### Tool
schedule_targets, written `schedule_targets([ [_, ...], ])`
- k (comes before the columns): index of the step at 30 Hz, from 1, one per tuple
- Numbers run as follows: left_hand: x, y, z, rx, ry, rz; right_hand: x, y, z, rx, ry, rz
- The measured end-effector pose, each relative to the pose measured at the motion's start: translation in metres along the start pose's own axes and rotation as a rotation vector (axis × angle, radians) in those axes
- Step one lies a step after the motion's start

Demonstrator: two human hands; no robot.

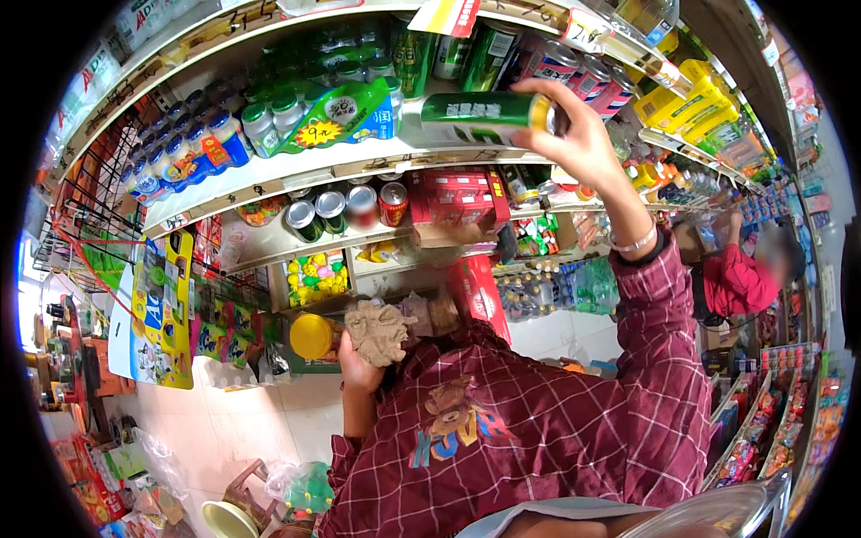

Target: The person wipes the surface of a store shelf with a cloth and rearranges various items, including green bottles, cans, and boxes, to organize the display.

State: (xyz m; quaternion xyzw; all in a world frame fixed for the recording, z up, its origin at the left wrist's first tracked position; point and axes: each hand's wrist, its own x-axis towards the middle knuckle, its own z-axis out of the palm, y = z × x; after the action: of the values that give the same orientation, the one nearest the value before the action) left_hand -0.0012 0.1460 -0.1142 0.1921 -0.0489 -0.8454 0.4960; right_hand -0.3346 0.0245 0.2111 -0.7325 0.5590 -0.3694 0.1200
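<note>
My right hand (582,138) grips a tall green and white drink can (471,114) by its gold-rimmed end. The can lies nearly sideways over the upper white shelf (336,161). Behind it stand other green cans (490,57) and several pink cans (551,64). Left of it are small green-capped bottles (279,121) in a green and blue wrap with a yellow price burst. Low in front of my chest, my left hand (360,366) holds a crumpled beige cloth (377,333). A yellow-lidded tub (313,336) is just left of the cloth.
A lower shelf carries cans (329,208) and red boxes (451,195). At left, a wire rack (87,195) holds hanging packets. A person in red (736,279) is at the right-hand shelves. A stool (245,497) and a pale basin (229,521) stand on the tiled floor.
</note>
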Motion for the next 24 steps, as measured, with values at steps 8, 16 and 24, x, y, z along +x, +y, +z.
schedule_targets([
  [8,-0.011,0.008,0.004,0.041,0.052,0.058,0.094,0.038,0.036,-0.550,0.378,-0.261],
  [16,-0.011,0.009,0.011,0.087,0.084,0.045,0.115,0.042,0.068,-0.762,0.483,-0.344],
  [24,-0.007,0.010,0.021,0.070,0.093,0.037,0.091,0.041,0.091,-0.483,0.579,-0.224],
])
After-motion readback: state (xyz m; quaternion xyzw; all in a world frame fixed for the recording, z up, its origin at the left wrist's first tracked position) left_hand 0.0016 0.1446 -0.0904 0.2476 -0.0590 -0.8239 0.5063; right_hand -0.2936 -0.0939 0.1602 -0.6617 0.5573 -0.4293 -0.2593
